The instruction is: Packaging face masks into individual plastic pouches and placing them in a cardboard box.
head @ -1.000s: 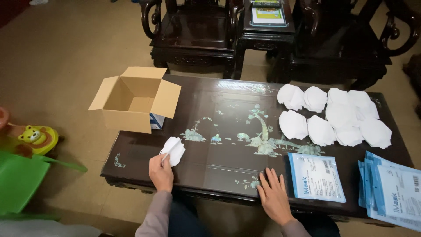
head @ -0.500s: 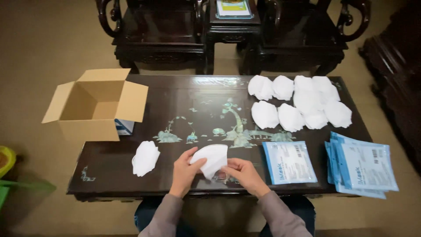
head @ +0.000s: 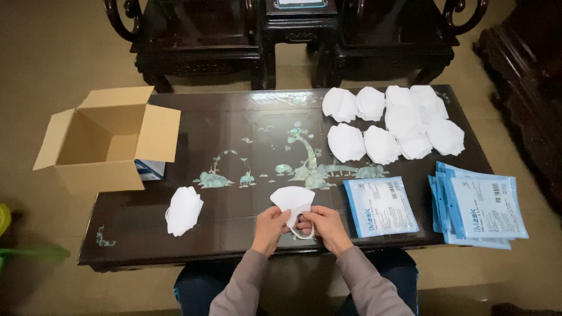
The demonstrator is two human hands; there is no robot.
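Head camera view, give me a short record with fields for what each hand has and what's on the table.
left hand: left hand pinches the folded white mask
right hand: right hand grips the same mask by its ear loop
lone mask: single white mask lying left of the hands
mask pile: loose white masks at far right
pouches: one blue pouch, stack of pouches beside it
box: open cardboard box on left end of dark table

White mask (head: 293, 200), white ear loop. White mask (head: 183, 209) toward left front edge; white masks (head: 389, 123) at far right corner. Dark brown table (head: 234, 126), pale pearly tree-and-pavilion inlay at centre. Tan cardboard box (head: 105, 140) at left edge. Blue-and-white pouches (head: 380, 206) near right front corner.
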